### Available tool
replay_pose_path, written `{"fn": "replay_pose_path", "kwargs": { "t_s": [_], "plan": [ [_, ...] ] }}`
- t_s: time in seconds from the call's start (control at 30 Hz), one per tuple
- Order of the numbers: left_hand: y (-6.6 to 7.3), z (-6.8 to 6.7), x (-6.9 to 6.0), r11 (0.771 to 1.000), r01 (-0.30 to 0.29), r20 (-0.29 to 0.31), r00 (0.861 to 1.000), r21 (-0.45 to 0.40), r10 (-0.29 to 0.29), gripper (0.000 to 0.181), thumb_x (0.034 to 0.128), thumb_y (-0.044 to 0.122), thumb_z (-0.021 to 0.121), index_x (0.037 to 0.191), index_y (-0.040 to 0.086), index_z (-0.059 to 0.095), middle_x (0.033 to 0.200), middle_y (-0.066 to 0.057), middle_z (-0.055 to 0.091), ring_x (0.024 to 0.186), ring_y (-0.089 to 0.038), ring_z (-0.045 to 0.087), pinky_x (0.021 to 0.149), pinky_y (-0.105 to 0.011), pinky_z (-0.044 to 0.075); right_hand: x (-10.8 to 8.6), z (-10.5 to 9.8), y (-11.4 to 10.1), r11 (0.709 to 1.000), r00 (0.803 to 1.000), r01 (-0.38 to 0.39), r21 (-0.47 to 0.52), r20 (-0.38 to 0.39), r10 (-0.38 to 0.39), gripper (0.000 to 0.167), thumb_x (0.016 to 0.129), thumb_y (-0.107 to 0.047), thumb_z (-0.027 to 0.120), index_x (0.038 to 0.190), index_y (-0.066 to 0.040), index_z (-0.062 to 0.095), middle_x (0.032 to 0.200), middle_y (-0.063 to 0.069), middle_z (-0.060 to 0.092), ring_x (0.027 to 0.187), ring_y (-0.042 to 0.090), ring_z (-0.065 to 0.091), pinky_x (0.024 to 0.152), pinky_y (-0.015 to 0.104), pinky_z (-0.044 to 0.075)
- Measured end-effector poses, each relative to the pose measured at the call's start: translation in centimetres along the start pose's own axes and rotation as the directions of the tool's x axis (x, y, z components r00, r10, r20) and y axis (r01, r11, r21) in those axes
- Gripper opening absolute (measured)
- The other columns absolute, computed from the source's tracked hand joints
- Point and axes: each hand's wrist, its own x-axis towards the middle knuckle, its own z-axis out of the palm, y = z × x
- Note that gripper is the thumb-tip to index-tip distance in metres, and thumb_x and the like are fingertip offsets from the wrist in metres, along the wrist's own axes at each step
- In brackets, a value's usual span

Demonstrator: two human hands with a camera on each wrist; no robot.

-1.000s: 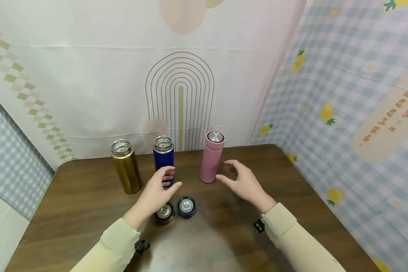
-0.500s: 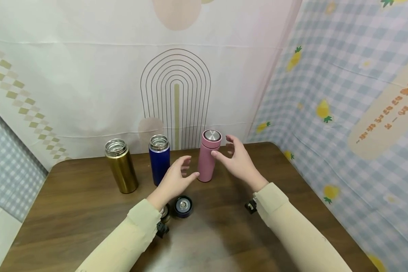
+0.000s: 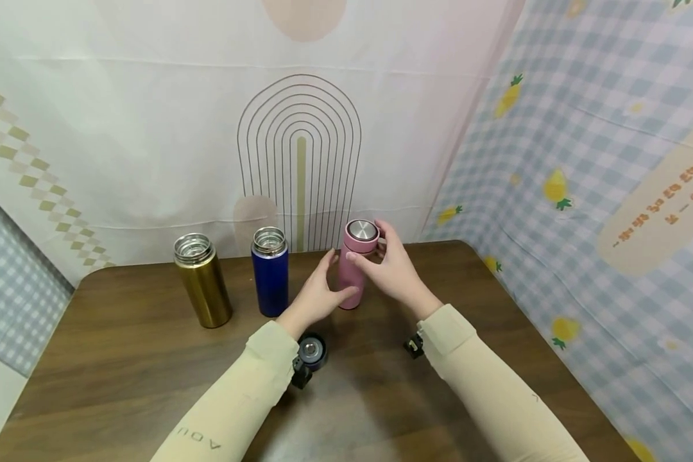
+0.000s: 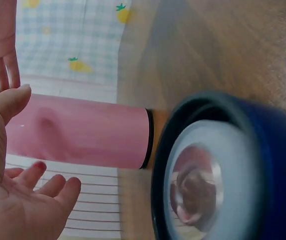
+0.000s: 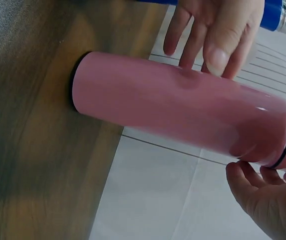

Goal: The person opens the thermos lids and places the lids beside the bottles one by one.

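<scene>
A pink bottle [image 3: 351, 273] with its silver-topped lid on stands upright at the back of the table. My left hand [image 3: 314, 298] is beside its lower body, thumb and fingers spread; in the left wrist view the curved fingers of this hand [image 4: 23, 205] stand apart from the pink body [image 4: 93, 131]. At the upper right side, my right hand [image 3: 397, 273] has its thumb in front of the bottle and its fingers by the lid. In the right wrist view the fingertips of that hand [image 5: 270, 200] are close to the bottle's neck [image 5: 277, 130]; contact cannot be told.
Lidless blue [image 3: 271, 282] and gold [image 3: 206, 289] bottles stand upright to the left on the wooden table [image 3: 121, 346]. A dark blue lid [image 3: 313, 350] lies underside up beside my left wrist. Patterned cloth [image 3: 150, 160] hangs behind the table.
Both hands have moved to the pink bottle, the left one rightward and the right one up and leftward. My left forearm now hides the gold bottle's lid. The bottles have stayed in place.
</scene>
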Motion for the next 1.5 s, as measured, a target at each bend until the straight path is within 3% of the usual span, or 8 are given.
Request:
{"fn": "replay_pose_path", "kwargs": {
  "t_s": [0.23, 0.33, 0.53, 0.7, 0.97, 1.13, 1.23, 1.5],
  "plan": [
    [0.2, 0.4, -0.8, 0.997, -0.052, -0.031, 0.998, -0.051, 0.051, 0.078, 0.0806, 0.029, 0.080, 0.143, 0.013, 0.036, 0.140, -0.009, 0.045, 0.130, -0.023, 0.042, 0.108, -0.042, 0.032, -0.7, 1.1, 0.0, 0.997, 0.997, 0.051, -0.064, -0.055, -0.054, 0.076, 0.079, -0.039, 0.080, 0.138, -0.012, 0.042, 0.125, 0.005, 0.046, 0.111, 0.016, 0.052, 0.091, 0.033, 0.048],
    [0.3, 0.7, -1.3, 0.994, -0.056, -0.044, 0.998, -0.097, 0.051, 0.075, 0.0803, 0.023, 0.080, 0.141, 0.012, 0.037, 0.138, -0.010, 0.046, 0.127, -0.022, 0.045, 0.105, -0.041, 0.036, -1.2, 1.4, -0.1, 0.991, 0.993, 0.075, -0.115, -0.082, -0.085, 0.070, 0.077, -0.041, 0.081, 0.133, -0.013, 0.049, 0.120, 0.003, 0.050, 0.106, 0.015, 0.052, 0.087, 0.033, 0.049],
    [0.8, 0.6, -2.4, 0.994, -0.073, -0.069, 0.995, -0.079, 0.067, 0.076, 0.0803, 0.018, 0.079, 0.141, 0.006, 0.035, 0.138, -0.014, 0.045, 0.125, -0.024, 0.048, 0.102, -0.041, 0.042, -1.9, 1.5, -1.2, 0.981, 0.988, 0.121, -0.149, -0.073, -0.133, 0.070, 0.077, -0.044, 0.080, 0.132, -0.013, 0.051, 0.121, 0.001, 0.052, 0.103, 0.012, 0.054, 0.085, 0.030, 0.050],
    [1.9, -0.3, -3.6, 0.989, -0.134, -0.082, 0.988, -0.056, 0.130, 0.075, 0.0816, 0.022, 0.078, 0.141, 0.008, 0.036, 0.136, -0.012, 0.044, 0.124, -0.025, 0.049, 0.101, -0.044, 0.042, -2.6, 0.7, -3.0, 0.986, 0.986, 0.135, -0.103, -0.083, -0.143, 0.068, 0.076, -0.041, 0.081, 0.131, -0.014, 0.052, 0.120, -0.001, 0.054, 0.102, 0.013, 0.056, 0.084, 0.032, 0.050],
    [3.6, -2.1, -5.9, 0.987, -0.161, -0.098, 0.982, 0.023, 0.162, 0.075, 0.0801, 0.039, 0.078, 0.141, 0.021, 0.038, 0.128, -0.001, 0.051, 0.111, -0.016, 0.054, 0.092, -0.038, 0.048, -4.2, 0.0, -5.9, 0.991, 0.990, 0.133, 0.027, -0.058, -0.132, 0.060, 0.079, -0.035, 0.080, 0.130, -0.019, 0.053, 0.117, -0.004, 0.058, 0.098, 0.013, 0.059, 0.083, 0.033, 0.052],
    [4.1, -3.2, -7.5, 0.985, -0.172, -0.124, 0.977, 0.012, 0.172, 0.078, 0.0753, 0.052, 0.078, 0.139, 0.027, 0.040, 0.121, 0.007, 0.055, 0.102, -0.011, 0.056, 0.086, -0.037, 0.050, -5.4, -0.2, -8.9, 0.983, 0.995, 0.093, 0.158, 0.008, -0.096, 0.053, 0.084, -0.021, 0.076, 0.130, -0.010, 0.053, 0.114, 0.005, 0.061, 0.096, 0.018, 0.062, 0.084, 0.036, 0.052],
    [4.3, -3.7, -8.2, 0.986, -0.168, -0.118, 0.979, 0.006, 0.167, 0.080, 0.0741, 0.057, 0.076, 0.139, 0.027, 0.040, 0.119, 0.008, 0.055, 0.101, -0.011, 0.056, 0.084, -0.037, 0.050, -6.1, -0.3, -10.4, 0.980, 0.995, 0.088, 0.177, 0.031, -0.095, 0.050, 0.085, -0.018, 0.075, 0.128, -0.005, 0.053, 0.113, 0.008, 0.061, 0.096, 0.019, 0.062, 0.085, 0.037, 0.052],
    [4.4, -5.1, -9.7, 0.985, -0.164, -0.098, 0.981, 0.056, 0.169, 0.075, 0.0728, 0.054, 0.079, 0.134, 0.027, 0.045, 0.114, 0.012, 0.056, 0.095, -0.009, 0.057, 0.079, -0.034, 0.051, -6.7, 0.0, -10.4, 0.973, 0.991, 0.077, 0.218, 0.094, -0.100, 0.045, 0.086, -0.016, 0.074, 0.124, -0.006, 0.054, 0.109, 0.008, 0.061, 0.092, 0.020, 0.062, 0.080, 0.035, 0.053]
  ]
}}
